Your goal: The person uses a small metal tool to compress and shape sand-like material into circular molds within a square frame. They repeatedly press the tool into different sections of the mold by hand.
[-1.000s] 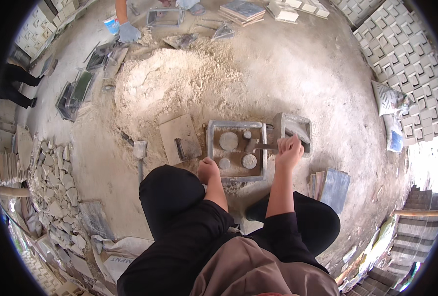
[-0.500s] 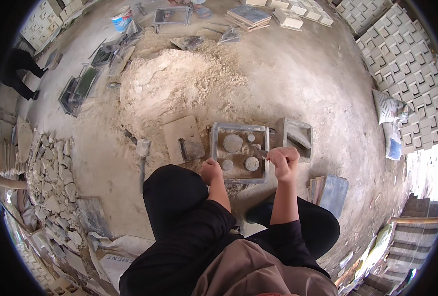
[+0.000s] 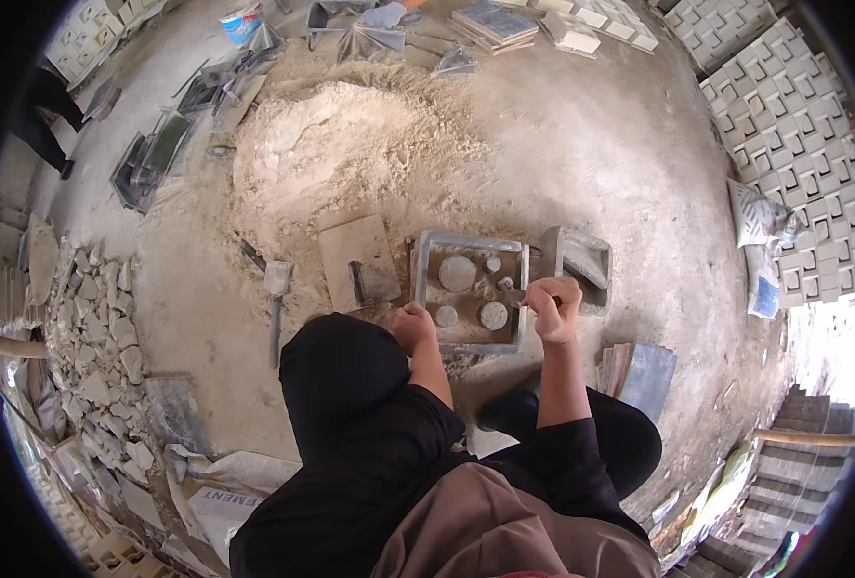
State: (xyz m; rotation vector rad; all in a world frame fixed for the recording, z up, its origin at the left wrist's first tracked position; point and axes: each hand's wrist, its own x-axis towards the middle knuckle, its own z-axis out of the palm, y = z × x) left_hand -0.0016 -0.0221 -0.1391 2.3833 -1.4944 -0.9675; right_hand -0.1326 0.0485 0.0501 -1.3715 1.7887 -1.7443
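Note:
In front of my knees a grey rectangular mould frame (image 3: pixel 475 348) lies on the ground. Several round discs of different sizes sit inside it, among them a large disc (image 3: pixel 457 274) and a smaller disc (image 3: pixel 493 315), with powdery material around them. My left hand (image 3: pixel 414 327) is closed on the frame's near left side. Over its right side, my right hand (image 3: pixel 553 306) is closed around a small trowel-like tool (image 3: pixel 515 296), whose tip points in among the discs. My fingers hide most of its handle.
A grey box (image 3: pixel 581 270) stands right of the frame. To the left lie a board (image 3: pixel 360 260) and a mallet (image 3: pixel 278 279). Beyond is a powder heap (image 3: pixel 341 154). Thin plates (image 3: pixel 644 376) lie near my right knee. A gloved hand (image 3: pixel 383 15) works at the far edge.
My right hand and the tool have shifted slightly; my left hand stays at the frame's side. At the far edge, the other person's gloved hand has come over the tray there.

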